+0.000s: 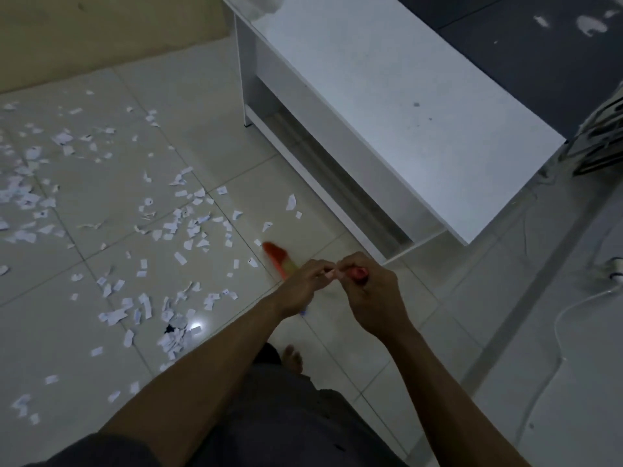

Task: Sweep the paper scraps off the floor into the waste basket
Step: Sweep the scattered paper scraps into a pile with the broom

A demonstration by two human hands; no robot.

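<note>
Pale floor tiles [188, 106] fill most of the view, dim and glossy, with a white desk [404, 112] standing to the upper right.

We start at the right hand [374, 298]: its fingers are curled round the red handle end [359, 274], gripping it from above. Just beside it, the left hand [300, 288] wraps the same shaft a little lower, so both hands grip the broom [277, 257]. Its orange head is blurred and sits low over the tiles just beyond the left hand, near the desk's front corner. Below the arms we see one bare foot [293, 357].

Outward to the left lie the paper scraps [182, 227]. They are spread across several tiles, thick at the far left and thinning toward the broom head, with no gathered pile that we can make out. We judge the job to be at its start: almost all the sweeping is left to do, and nothing shows as collected. We cannot find a waste basket for certain; a wire-framed object [603, 139] at the right edge is cut off, and we cannot tell what it is. A pale cable [559, 318] trails over the floor on the right.

As for writing, several scraps carry small dark marks, too small to read. We see no brand or label on the broom or the desk.
</note>
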